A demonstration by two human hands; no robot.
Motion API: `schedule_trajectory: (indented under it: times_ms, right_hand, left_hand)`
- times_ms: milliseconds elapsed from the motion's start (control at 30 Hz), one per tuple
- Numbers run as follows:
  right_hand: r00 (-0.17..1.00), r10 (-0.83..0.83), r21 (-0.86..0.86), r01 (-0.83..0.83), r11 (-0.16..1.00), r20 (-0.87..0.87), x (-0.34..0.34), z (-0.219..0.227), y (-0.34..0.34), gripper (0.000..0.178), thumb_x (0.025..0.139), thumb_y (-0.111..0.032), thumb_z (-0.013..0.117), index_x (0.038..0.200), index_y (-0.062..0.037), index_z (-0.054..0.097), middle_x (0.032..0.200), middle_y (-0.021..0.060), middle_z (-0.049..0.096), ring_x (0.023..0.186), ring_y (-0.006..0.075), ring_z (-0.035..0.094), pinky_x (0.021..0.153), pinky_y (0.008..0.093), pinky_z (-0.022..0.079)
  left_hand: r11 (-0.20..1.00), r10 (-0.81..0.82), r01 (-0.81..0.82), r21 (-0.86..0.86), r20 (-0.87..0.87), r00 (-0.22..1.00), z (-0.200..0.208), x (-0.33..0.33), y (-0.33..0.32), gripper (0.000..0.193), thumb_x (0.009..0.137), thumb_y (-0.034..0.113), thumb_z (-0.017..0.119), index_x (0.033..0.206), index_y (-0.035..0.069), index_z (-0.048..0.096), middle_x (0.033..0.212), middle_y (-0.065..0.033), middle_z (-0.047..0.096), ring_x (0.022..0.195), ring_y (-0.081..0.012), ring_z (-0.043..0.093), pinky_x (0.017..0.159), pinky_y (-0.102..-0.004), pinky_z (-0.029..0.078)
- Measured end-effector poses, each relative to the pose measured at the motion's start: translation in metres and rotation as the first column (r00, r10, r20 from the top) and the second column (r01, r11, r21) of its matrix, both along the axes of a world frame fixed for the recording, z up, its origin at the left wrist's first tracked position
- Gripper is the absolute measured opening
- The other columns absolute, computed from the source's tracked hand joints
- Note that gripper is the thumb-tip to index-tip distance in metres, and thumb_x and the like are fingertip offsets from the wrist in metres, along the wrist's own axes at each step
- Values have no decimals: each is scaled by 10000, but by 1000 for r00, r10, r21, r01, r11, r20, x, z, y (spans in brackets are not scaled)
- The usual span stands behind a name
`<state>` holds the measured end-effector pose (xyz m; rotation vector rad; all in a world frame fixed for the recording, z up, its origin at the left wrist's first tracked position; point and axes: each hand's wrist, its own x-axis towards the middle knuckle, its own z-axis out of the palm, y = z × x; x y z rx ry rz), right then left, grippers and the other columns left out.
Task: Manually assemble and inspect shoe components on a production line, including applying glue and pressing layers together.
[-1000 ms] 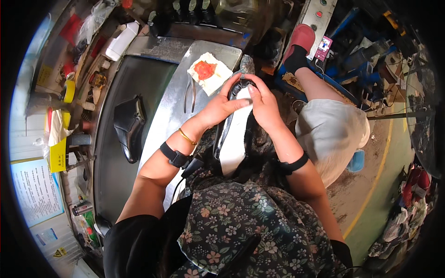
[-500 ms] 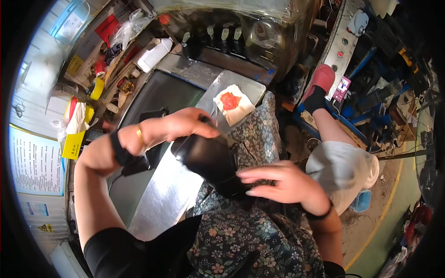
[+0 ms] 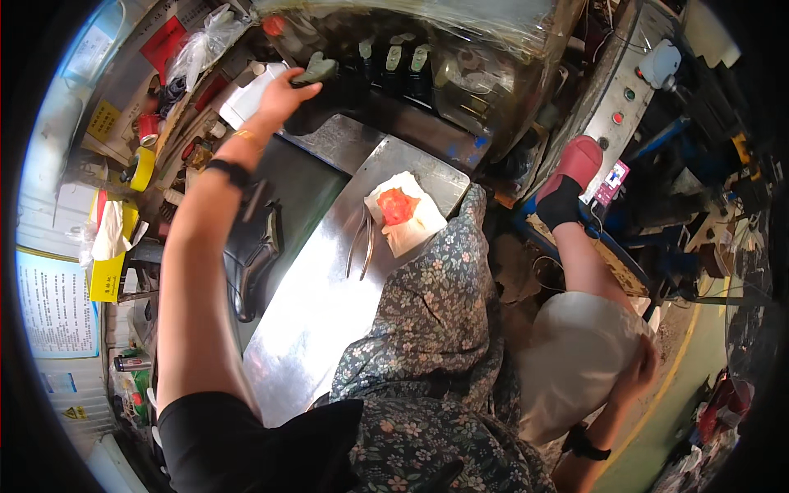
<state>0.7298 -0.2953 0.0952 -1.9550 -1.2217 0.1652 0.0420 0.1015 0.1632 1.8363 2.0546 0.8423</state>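
My left hand [image 3: 279,100] reaches to the back left, thumb and fingers around the grey-green top of a shoe last [image 3: 316,70]. Below that top is a dark shape that I cannot make out clearly. My right hand [image 3: 644,366] lies on my light grey shorts [image 3: 575,353] at the right, fingers resting on the cloth and holding nothing. Black shoes [image 3: 255,267] sit on the dark surface beside my left forearm. A metal plate [image 3: 320,320] in front of me bears slim metal pincers [image 3: 359,246] and a white cloth [image 3: 419,234] with an orange-red patch [image 3: 397,207].
More lasts [image 3: 394,59] stand in a row at the back. A white bottle [image 3: 246,94], yellow tape roll [image 3: 142,168] and yellow box [image 3: 111,275] crowd the left shelf. My foot in a red slipper [image 3: 578,160] rests by a button panel [image 3: 600,99]. A floral apron [image 3: 436,329] covers my lap.
My left hand has moved from the middle to the back left. The black object no longer lies between my hands. My right hand has dropped to my leg, and the pincers are uncovered.
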Motion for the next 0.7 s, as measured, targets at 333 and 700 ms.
schedule_trajectory:
  times_ms: [333, 700]
  right_hand:
    - [996, -53, 13, 54, 998, -72, -13, 9, 7, 250, 979, -99, 494, 1132, 42, 633, 1140, 129, 647, 1066, 215, 588, 981, 336, 430]
    - [989, -69, 8, 70, 997, -133, 0, 3, 9, 280, 995, -176, 487, 1148, 9, 633, 1146, 106, 644, 1074, 213, 580, 978, 331, 431]
  left_hand:
    - [940, 236, -309, 148, 373, 897, -129, -122, -40, 717, 815, 296, 736, 1405, 17, 437, 1358, -182, 542, 1299, -248, 489, 1085, -330, 365]
    - [694, 690, -481, -535, 304, 657, -149, -179, -408, 587, 840, 519, 652, 1049, -30, 656, 854, -89, 674, 738, -190, 629, 687, -323, 501]
